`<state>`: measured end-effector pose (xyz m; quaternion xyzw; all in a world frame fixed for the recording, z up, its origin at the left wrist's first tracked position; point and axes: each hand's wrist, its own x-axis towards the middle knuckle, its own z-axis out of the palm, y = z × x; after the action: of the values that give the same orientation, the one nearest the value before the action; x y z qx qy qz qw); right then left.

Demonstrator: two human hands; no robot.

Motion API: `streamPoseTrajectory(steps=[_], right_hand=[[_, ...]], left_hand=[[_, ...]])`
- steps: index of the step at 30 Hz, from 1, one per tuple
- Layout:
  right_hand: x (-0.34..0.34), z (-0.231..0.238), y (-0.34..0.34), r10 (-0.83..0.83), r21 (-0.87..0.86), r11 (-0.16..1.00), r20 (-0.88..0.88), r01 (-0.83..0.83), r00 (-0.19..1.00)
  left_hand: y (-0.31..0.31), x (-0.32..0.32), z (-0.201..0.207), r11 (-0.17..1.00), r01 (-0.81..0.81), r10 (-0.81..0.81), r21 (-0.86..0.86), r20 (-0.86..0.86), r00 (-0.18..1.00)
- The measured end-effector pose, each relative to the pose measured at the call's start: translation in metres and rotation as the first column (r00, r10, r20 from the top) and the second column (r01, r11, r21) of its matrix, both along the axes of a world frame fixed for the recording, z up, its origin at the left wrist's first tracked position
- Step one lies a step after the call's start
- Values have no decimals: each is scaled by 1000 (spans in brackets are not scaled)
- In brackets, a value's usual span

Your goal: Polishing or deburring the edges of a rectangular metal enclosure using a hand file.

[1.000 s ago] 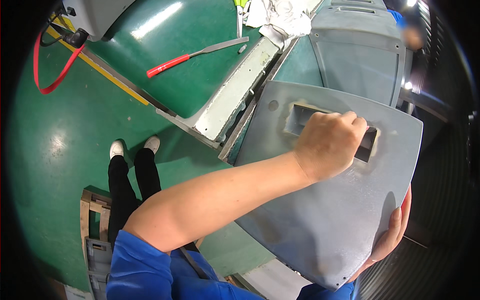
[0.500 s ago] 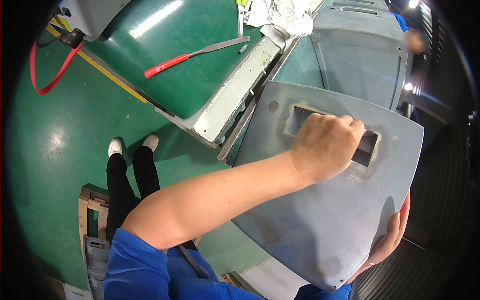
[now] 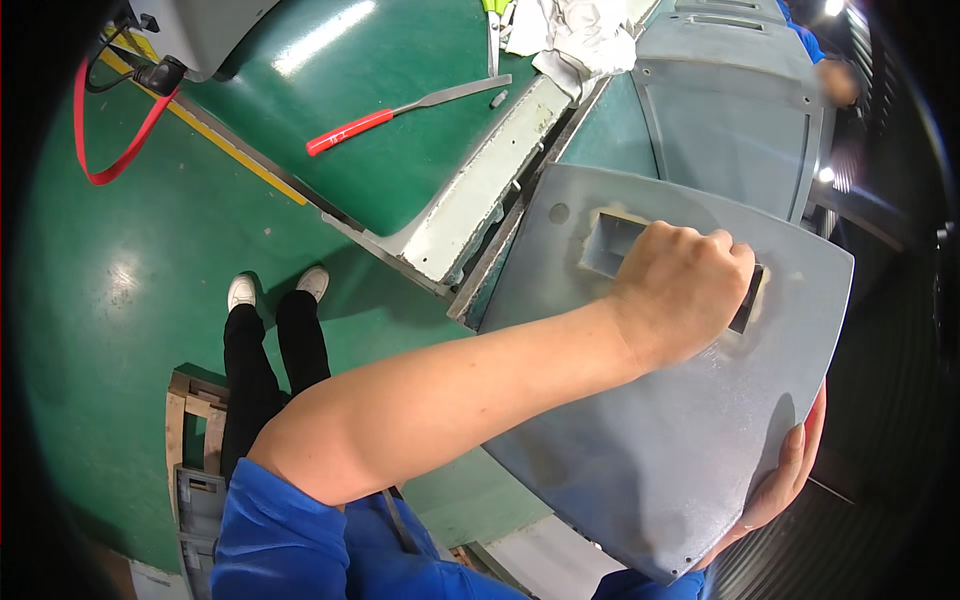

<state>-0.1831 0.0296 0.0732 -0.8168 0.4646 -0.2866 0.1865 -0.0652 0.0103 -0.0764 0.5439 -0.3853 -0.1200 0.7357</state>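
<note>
A grey, curved-edged panel (image 3: 640,450) lies tilted in front of me, with a long rectangular slot (image 3: 612,243) near its far end. Pale, sanded-looking patches surround the slot. My left hand (image 3: 685,290) is closed in a fist over the slot's middle, knuckles up; whatever its fingers hold is hidden under it. At the panel's right edge, my right hand (image 3: 785,480) grips it, thumb along the rim and the other fingers partly out of sight.
On the green bench top lie a red-handled file (image 3: 350,132), green-handled scissors (image 3: 494,35) and a crumpled white cloth (image 3: 585,45). Another grey panel (image 3: 735,125) is beyond mine. A co-worker's blue sleeve (image 3: 803,40) shows at far right. A wooden pallet (image 3: 175,415) stands left.
My left fist has slid a little to the right along the slot, uncovering more of its left part. My right hand keeps its grip on the panel. The whole view has shifted slightly.
</note>
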Motion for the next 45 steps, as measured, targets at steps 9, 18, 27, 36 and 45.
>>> streamPoseTrajectory(steps=[9,18,27,36,45], right_hand=[[0,-1,0,2,-1,1000,3,-2,1000],[-2,1,0,-21,-16,1000,-17,21,1000],[-3,0,2,10,11,1000,28,-11,1000],[-1,2,2,-23,5,1000,3,23,1000],[2,4,1,14,12,1000,-49,-13,999]], left_hand=[[-1,-1,-2,1000,-27,27,3,30,999],[2,-1,0,999,-24,23,30,50,998],[4,-4,4,999,-37,36,22,32,999],[10,16,-19,982,-169,169,82,12,986],[21,140,-103,758,-622,543,197,337,769]])
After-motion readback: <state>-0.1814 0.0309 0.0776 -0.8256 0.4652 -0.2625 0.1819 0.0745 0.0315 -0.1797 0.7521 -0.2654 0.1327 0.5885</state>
